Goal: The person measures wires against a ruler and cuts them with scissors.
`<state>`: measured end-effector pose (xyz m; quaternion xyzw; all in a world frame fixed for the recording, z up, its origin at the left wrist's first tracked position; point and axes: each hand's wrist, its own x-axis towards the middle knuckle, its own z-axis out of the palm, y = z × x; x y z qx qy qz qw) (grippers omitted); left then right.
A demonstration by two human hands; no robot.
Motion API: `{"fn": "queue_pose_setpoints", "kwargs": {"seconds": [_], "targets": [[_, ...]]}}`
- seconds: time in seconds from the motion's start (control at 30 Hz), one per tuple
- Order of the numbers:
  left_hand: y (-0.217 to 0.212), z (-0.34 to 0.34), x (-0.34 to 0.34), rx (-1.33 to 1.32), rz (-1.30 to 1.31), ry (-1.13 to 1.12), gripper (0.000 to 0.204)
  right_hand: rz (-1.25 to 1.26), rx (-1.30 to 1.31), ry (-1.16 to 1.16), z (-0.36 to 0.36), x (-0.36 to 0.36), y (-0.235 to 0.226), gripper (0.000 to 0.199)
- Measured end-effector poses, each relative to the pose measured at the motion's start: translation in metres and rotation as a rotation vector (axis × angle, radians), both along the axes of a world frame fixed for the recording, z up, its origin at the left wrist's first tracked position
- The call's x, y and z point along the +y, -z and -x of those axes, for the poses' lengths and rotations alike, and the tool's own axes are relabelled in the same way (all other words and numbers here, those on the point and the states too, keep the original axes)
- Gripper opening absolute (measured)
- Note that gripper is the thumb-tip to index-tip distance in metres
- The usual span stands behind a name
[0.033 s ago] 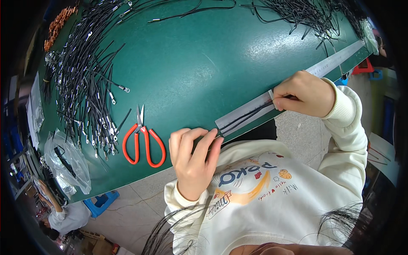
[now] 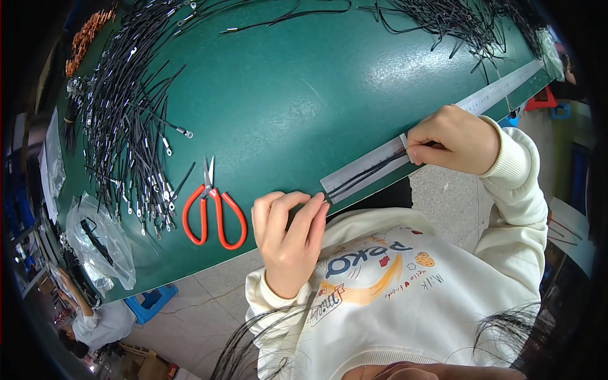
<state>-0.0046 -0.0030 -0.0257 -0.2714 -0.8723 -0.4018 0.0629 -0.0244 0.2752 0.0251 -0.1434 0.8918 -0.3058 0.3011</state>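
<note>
Two strands of black wire lie stretched between my hands, along the pale grey face of a steel ruler at the table's near edge. My left hand pinches their left end between thumb and forefinger, its other fingers bent. At the right end, my right hand presses the strands with thumb and curled fingers against the ruler, covering part of it. Whether the strands join inside either hand is hidden. Left of my left hand, scissors with red handles lie with blades slightly apart.
A large heap of black wires with ring terminals covers the left of the green table. More black wires lie at the far right. A clear plastic bag sits at the near left corner. Blue stool below.
The two strands have drawn slightly closer together near my left hand, and its fingertips have shifted a little. My right hand has not moved.
</note>
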Motion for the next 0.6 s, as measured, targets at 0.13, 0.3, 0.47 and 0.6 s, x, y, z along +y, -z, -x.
{"fn": "queue_pose_setpoints", "kwargs": {"seconds": [0.13, 0.3, 0.47, 0.6], "targets": [[0.0052, -0.0026, 0.003, 0.052, -0.009, -0.026, 0.024, -0.019, -0.012, -0.005, 0.0001, 0.0012, -0.0018, 0.011], [0.0071, -0.001, 0.0046, 0.025, -0.02, -0.018, 0.024, -0.029, -0.014, 0.013, -0.002, 0.0037, -0.0015, 0.011], [0.008, -0.0014, 0.0052, 0.026, -0.037, -0.023, 0.023, -0.003, -0.008, 0.074, -0.0033, 0.001, -0.0028, 0.014], [0.0056, -0.0025, 0.0056, 0.012, -0.027, -0.013, 0.022, 0.015, -0.015, 0.083, -0.0038, 0.0023, 0.001, 0.015]]}}
